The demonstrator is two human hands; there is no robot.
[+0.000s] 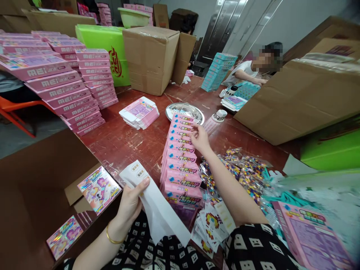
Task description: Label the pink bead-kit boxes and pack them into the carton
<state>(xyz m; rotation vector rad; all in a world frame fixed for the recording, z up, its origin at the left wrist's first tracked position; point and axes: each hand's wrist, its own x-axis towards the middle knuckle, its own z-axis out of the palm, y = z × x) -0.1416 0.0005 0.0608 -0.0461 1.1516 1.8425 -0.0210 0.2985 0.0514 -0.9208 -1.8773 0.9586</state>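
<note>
My left hand (pixel 132 200), with a gold bangle at the wrist, pinches a long white sheet (pixel 164 210) that bears a few small oval labels near its top end. My right hand (pixel 199 138) reaches over the far part of a long row of pink boxes (pixel 182 168), its fingertips pressed together at the edge of one box. Whether something small is between those fingertips is too small to tell. Bags of colourful beads (pixel 244 172) lie to the right of the row, and printed cards (pixel 210 225) lie near my lap.
An open carton (pixel 36 180) with pink boxes stands at the left. Behind are tall pink stacks (pixel 67 86), flat pink boxes (pixel 140 112), a metal tray (pixel 200 112) and a bottle (pixel 218 117). Large cartons stand at the right. Another person sits across the red table (pixel 112 138).
</note>
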